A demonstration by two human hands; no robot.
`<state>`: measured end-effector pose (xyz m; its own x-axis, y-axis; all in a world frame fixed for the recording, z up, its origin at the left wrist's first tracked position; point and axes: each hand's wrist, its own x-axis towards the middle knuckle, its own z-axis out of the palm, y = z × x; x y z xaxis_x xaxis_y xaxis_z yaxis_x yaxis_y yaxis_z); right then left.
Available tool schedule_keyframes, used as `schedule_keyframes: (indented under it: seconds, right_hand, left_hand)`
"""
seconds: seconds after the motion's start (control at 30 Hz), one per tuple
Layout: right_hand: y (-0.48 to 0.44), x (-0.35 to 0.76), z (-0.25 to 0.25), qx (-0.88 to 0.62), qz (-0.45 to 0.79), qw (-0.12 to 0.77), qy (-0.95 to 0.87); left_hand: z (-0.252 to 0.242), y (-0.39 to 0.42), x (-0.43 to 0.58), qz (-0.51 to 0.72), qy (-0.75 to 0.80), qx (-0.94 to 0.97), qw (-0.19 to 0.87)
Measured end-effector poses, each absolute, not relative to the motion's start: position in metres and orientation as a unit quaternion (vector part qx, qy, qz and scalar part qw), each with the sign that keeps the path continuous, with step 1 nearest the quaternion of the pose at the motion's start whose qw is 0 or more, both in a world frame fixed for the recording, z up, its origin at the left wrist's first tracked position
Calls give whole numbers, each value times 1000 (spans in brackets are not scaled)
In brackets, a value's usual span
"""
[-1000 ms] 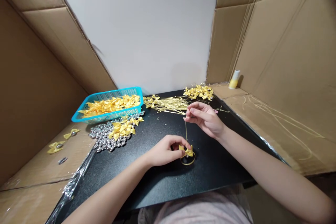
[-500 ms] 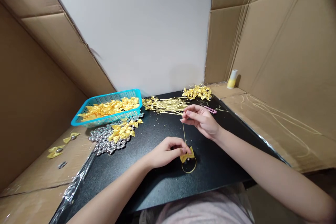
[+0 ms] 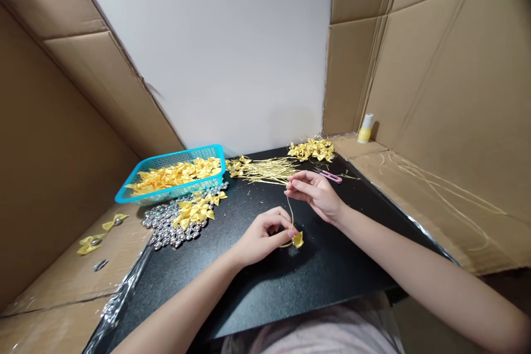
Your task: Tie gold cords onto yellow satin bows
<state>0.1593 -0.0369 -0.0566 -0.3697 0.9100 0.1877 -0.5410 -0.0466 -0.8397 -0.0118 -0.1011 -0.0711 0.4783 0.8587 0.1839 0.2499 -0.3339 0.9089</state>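
Note:
Low over the black table (image 3: 249, 298), my left hand (image 3: 265, 235) pinches a yellow bow (image 3: 298, 240), whose one side sticks out past the fingertips. A thin yellow cord (image 3: 292, 211) rises from the bow, slightly curved, to my right hand (image 3: 313, 193). The fingertips of my right hand are closed on the cord's upper end. Part of the cord's loop shows beside my left fingertips; the rest of it is hidden by that hand.
Left stands a blue basket (image 3: 120, 193) of yellow bows, with silver beads (image 3: 164, 227) and bows before it. Cut cords (image 3: 271, 170), finished bows (image 3: 311, 149) and pink snips (image 3: 331, 176) lie behind my hands. A thread spool (image 3: 365, 128) stands back right on cardboard (image 3: 373, 160).
My left hand has turned and covers more of the bow and its loop, which hung open below before. The cord between my hands is slacker. The view has shifted slightly.

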Motion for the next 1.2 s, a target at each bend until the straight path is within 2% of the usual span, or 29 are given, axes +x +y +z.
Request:
schedule_keyframes:
  seconds: [0.23, 0.43, 0.73, 1.03, 1.2]
  right_hand:
    - [-28, 154, -74, -247, 676, 532, -445]
    - [-30, 147, -82, -259, 672, 506, -475]
    - [-37, 150, -78, -245, 614, 457, -595]
    - [-44, 150, -78, -244, 536, 430, -684]
    - [-41, 151, -78, -248, 510, 448, -691]
  left_hand:
    - [-81, -97, -15, 543, 357, 554, 521]
    - [-86, -87, -18, 612, 403, 447, 513]
    - [-81, -85, -19, 555, 436, 491, 510]
    - [-84, -88, -16, 419, 459, 673, 402]
    - [-81, -89, -13, 402, 413, 677, 458]
